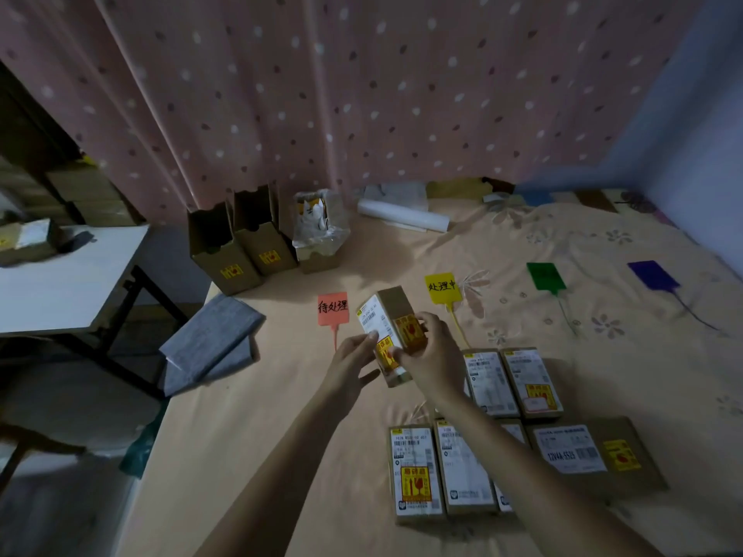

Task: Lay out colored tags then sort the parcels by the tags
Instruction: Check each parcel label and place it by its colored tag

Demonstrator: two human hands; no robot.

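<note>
Both hands, left (354, 355) and right (432, 355), were closed around a small brown cardboard parcel (392, 329), lifted above the bed (281, 396) between the red paper tag (333, 308) and the yellow paper tag (441, 288). Sorting was judged underway, four tags having been laid out; next, the parcel's matching tag would need to be chosen.

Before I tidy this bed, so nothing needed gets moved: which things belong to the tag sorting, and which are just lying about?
Part of the job:
red tag
yellow tag
green tag
purple tag
parcel in both hands' grip
waiting parcels

Lying about:
grey folded cloth
open cardboard boxes
white roll
side table
</note>
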